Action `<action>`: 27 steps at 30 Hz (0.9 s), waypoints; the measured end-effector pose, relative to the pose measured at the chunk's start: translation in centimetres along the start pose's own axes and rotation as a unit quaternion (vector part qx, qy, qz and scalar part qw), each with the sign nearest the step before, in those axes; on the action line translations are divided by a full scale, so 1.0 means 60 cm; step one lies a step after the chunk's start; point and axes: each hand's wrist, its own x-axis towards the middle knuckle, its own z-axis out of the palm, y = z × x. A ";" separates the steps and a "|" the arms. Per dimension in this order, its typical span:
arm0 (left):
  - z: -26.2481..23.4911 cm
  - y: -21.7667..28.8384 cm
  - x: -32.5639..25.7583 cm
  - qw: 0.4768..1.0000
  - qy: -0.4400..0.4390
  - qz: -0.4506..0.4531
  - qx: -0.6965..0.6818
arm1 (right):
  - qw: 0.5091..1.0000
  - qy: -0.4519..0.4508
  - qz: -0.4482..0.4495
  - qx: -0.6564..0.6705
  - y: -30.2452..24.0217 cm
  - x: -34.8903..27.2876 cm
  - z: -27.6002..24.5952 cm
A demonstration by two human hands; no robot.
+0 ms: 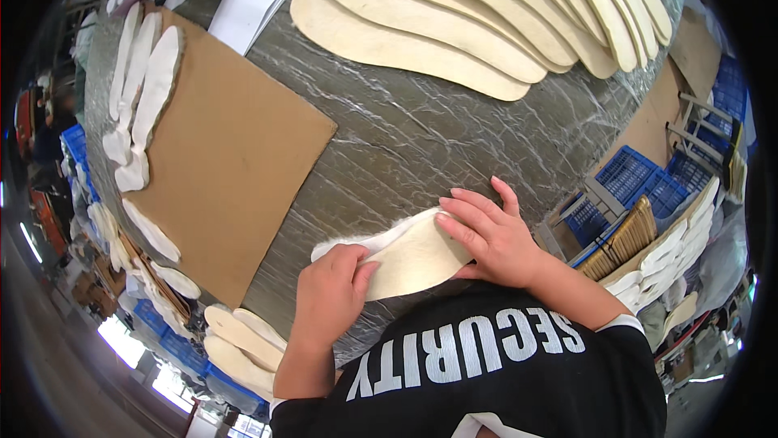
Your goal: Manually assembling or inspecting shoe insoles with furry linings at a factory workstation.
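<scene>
Fringing the curved cream insole is white fluff.

We read one line of large white block capitals, upside down to us, across the front of the wearer's black shirt.

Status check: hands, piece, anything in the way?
Left hand on cream piece, left end; right hand on right end. White fluffy layer along far edge. Nothing seen blocking; brown cardboard apart, left.
</scene>
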 end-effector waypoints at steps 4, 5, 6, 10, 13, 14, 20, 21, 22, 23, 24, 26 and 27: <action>0.004 -0.005 0.013 1.000 0.021 0.015 -0.001 | 1.000 -0.017 0.010 -0.014 -0.003 0.005 -0.003; 0.005 -0.007 0.016 1.000 0.022 0.021 0.006 | 1.000 -0.017 0.014 -0.012 -0.003 0.006 -0.004; 0.007 -0.009 0.018 1.000 0.022 0.020 0.003 | 1.000 -0.020 0.014 -0.013 -0.004 0.007 -0.005; 0.010 -0.011 0.026 0.999 0.022 0.027 0.010 | 0.999 -0.029 0.021 -0.021 -0.005 0.011 -0.010; 0.011 -0.013 0.030 0.999 0.017 0.027 0.016 | 0.999 -0.038 0.028 -0.025 -0.009 0.013 -0.012; 0.012 -0.014 0.031 0.999 0.015 0.028 0.021 | 0.998 -0.042 0.032 -0.027 -0.011 0.014 -0.013; 0.016 -0.016 0.038 0.999 0.003 0.026 0.026 | 0.993 -0.077 0.059 -0.060 -0.037 0.032 -0.036; 0.016 -0.015 0.038 0.999 0.004 0.026 0.025 | 0.993 -0.077 0.059 -0.061 -0.041 0.037 -0.034; 0.017 -0.014 0.039 0.999 0.003 0.024 0.025 | 0.994 -0.088 0.029 -0.057 -0.045 0.044 -0.032; 0.017 -0.013 0.039 0.999 0.003 0.023 0.025 | 0.994 -0.099 -0.002 -0.054 -0.048 0.053 -0.031; 0.016 -0.012 0.039 0.999 0.004 0.022 0.026 | 0.992 -0.103 -0.036 -0.064 -0.051 0.065 -0.031; 0.015 -0.011 0.037 0.999 -0.002 0.010 0.036 | 0.991 -0.114 -0.042 -0.053 -0.049 0.074 -0.017; 0.014 -0.014 0.036 0.999 -0.001 0.010 0.035 | 0.990 -0.126 -0.045 -0.044 -0.046 0.076 -0.012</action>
